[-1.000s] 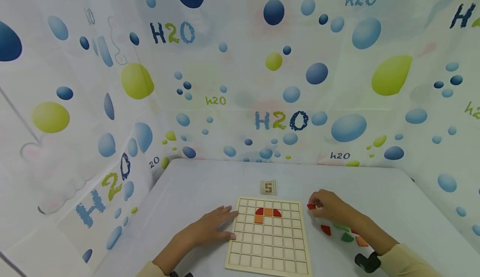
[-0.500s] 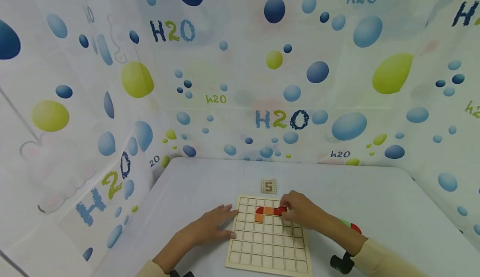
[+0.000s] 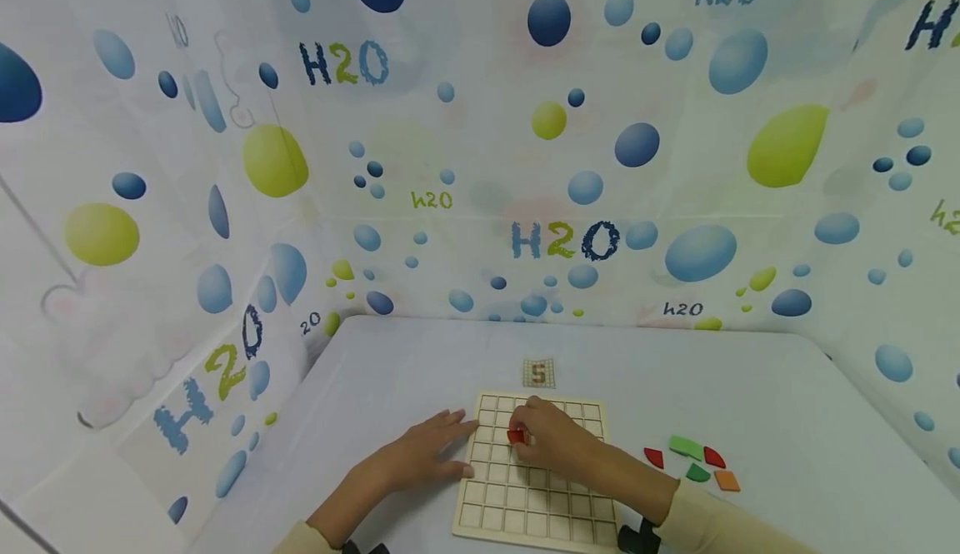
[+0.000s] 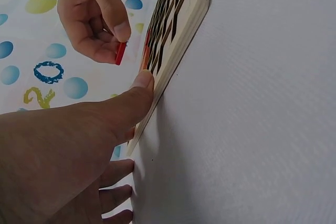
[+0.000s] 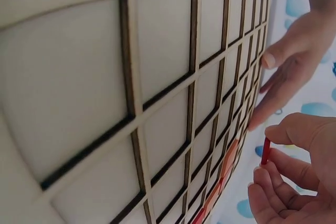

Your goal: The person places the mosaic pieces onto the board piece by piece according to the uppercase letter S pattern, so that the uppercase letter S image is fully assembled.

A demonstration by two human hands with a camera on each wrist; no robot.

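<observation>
Over the upper left part of the wooden grid board [image 3: 495, 496], my right hand [image 3: 558, 446] pinches a small red piece [image 3: 516, 436] between thumb and fingertips. In the left wrist view the red piece [image 4: 121, 53] appears edge-on, held a little off the board. My left hand [image 3: 420, 454] rests along the board's left edge, fingers spread, with the thumb on the rim in the left wrist view. An orange piece [image 5: 229, 157] and other red and orange pieces sit in the board's cells, seen in the right wrist view. In the head view my right hand hides them.
A small card [image 3: 538, 373] with an S-like grid pattern lies behind the board. Right of the board are loose flat pieces: a light green piece [image 3: 686, 446], a dark green piece [image 3: 697, 472], an orange square [image 3: 727, 481] and two red pieces, one being a red quarter [image 3: 654, 457].
My right hand has carried the red piece leftward, from beside the board's right edge, across its upper right, to the upper left cells. My left hand has stayed at the left edge.
</observation>
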